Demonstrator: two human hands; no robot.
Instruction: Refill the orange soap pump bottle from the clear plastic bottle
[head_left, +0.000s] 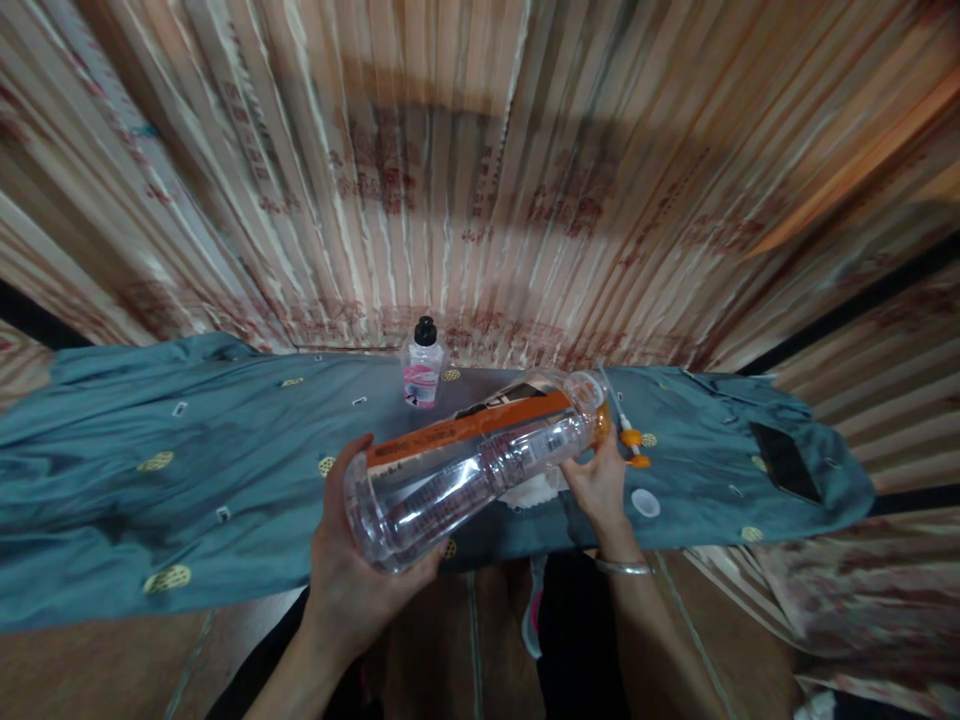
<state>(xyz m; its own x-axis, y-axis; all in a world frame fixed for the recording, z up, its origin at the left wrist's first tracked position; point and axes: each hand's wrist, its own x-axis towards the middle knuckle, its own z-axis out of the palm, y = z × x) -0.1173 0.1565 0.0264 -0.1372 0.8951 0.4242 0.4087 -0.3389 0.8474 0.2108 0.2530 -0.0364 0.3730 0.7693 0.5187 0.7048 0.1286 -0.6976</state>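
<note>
While the left hand (364,590) grips the base of a large clear bottle (480,470) from below, its thumb and fingers spread around the plastic, the right hand (598,475) is curled at the neck end. Most of the right fingers are hidden, so I cannot tell whether they close on the neck or on an orange piece (602,422) that shows just beside them. The bottle lies slantwise between the two hands, above the counter (255,470), its base in the left palm and its neck tilted away toward the right hand; an orange label (469,430) runs along its upper side. Beyond the left hand, past the bottle, stands a small bottle (422,372) with a black cap (425,331). Just to the right of the right hand lies an orange and white part (631,438) with a thin stem, and nearer the wrist, a small round white piece (645,503). Left of the right hand, partly under the bottle, is a crumpled white sheet (534,491). Well apart to its right lies a dark phone (784,461).
</note>
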